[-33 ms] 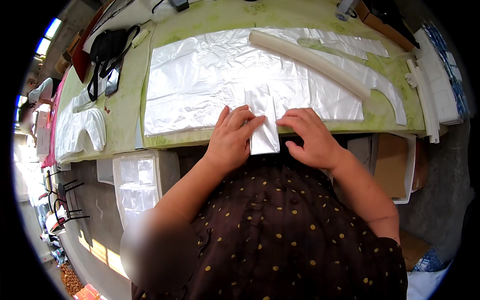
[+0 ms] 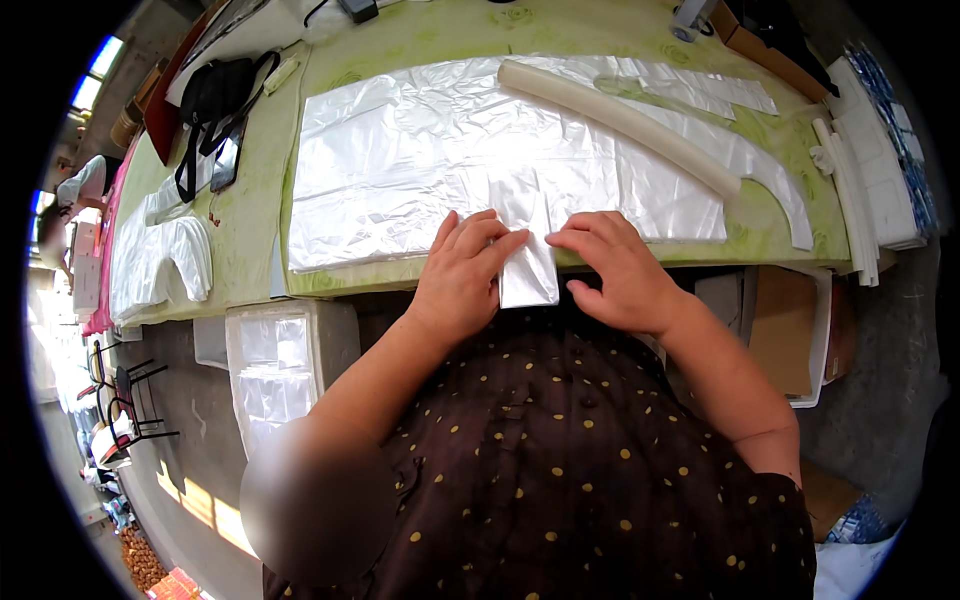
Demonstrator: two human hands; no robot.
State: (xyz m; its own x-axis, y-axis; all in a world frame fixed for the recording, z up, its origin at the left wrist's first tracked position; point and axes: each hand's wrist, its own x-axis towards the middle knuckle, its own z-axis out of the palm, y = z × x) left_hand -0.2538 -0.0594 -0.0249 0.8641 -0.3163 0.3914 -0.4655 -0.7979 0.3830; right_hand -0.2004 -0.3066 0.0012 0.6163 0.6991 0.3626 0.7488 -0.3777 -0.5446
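Observation:
A narrow folded clear plastic bag (image 2: 528, 278) lies over the table's front edge, its lower end hanging toward me. My left hand (image 2: 462, 262) is closed at the bag's left side, thumb and forefinger on the film and the other fingers bent on the sheets. At the opposite side, my right hand (image 2: 612, 268) has curved fingers touching the right edge, with its thumb held apart below. Beneath and beyond both hands spreads a wide stack of shiny clear plastic sheets (image 2: 390, 150). A long pale tube (image 2: 620, 125) rests across the stack's right part.
A green patterned cloth (image 2: 400, 35) covers the table. On its left are a black bag (image 2: 215, 90), a phone (image 2: 228, 160) and white plastic bags (image 2: 165, 255). Below stands a white bin (image 2: 270, 375) with plastic inside; an open box (image 2: 785, 335) sits at right.
My right hand has shifted slightly up and left, against the folded plastic bag. The left hand has barely moved.

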